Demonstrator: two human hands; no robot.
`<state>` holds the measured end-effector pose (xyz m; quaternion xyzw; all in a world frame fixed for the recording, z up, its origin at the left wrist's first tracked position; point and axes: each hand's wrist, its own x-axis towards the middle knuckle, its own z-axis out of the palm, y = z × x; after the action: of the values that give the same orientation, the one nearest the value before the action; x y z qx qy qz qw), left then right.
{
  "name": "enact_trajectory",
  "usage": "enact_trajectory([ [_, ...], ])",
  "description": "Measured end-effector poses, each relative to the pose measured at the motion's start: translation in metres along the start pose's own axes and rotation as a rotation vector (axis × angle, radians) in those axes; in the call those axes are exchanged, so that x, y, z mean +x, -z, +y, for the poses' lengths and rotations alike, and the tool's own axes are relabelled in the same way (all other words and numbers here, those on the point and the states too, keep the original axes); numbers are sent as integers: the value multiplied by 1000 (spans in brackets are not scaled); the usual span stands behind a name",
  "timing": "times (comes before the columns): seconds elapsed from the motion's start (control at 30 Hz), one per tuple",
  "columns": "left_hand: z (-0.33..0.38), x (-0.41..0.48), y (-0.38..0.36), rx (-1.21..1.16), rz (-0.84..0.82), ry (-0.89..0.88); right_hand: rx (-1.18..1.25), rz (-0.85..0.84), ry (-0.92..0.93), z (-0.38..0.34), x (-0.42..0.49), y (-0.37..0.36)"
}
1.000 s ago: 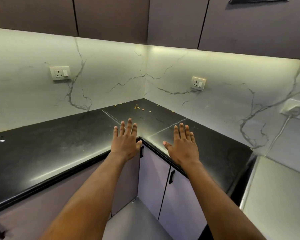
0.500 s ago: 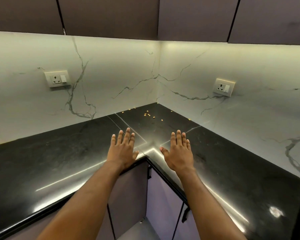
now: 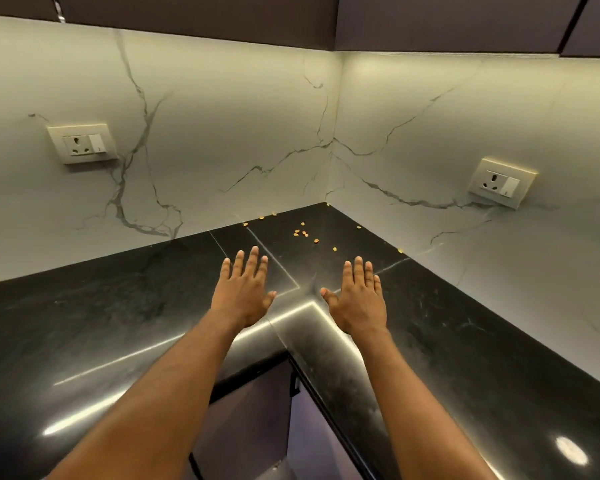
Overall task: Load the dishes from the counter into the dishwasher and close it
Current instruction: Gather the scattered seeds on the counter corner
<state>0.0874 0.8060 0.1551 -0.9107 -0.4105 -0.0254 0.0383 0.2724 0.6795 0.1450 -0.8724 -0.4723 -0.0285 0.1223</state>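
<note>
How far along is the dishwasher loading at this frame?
Done: nothing confirmable; no dish or dishwasher shows in this view. In hand: nothing; the left hand and right hand are spread open over the corner of the black counter, holding nothing. Left: apparently everything, fetching the dishes, loading them, closing the dishwasher. Only small yellow bits lie near the wall.

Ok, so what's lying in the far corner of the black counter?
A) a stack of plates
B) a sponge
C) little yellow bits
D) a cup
C: small yellowish bits lie scattered on the black counter near the wall corner, and no plate, cup or sponge shows there.
</note>
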Motion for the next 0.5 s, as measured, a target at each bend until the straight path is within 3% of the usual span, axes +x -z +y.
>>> enact_trajectory([
  [0.5, -15, 198, -75, -103, -150, -187, -91, -178, -251, 16, 150, -72],
])
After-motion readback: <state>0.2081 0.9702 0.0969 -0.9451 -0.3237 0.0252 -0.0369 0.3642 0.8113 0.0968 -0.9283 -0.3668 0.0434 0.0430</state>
